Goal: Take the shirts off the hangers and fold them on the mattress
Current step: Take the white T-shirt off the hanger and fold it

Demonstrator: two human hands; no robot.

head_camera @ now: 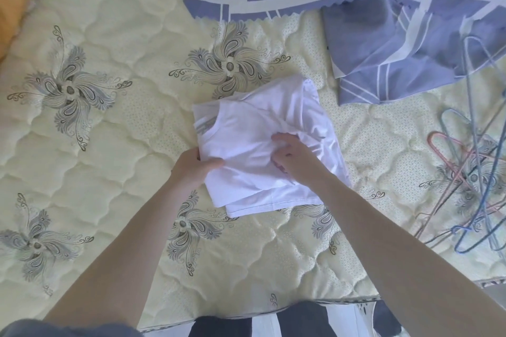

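Observation:
A white shirt (257, 128) lies folded into a rough square in the middle of the cream quilted mattress (109, 123), its neckline to the left. My left hand (195, 165) grips the shirt's left edge, thumb on top and fingers underneath. My right hand (294, 157) rests on top of the shirt near its middle, fingers curled and bunching the cloth. A tangle of empty wire hangers (473, 172), blue, grey and pink, lies at the right side of the mattress.
A blue sheet with white lines (383, 44) is heaped across the far and right part of the mattress. An orange pillow (12, 3) shows at the far left. The mattress's near edge (273, 309) runs just in front of my legs.

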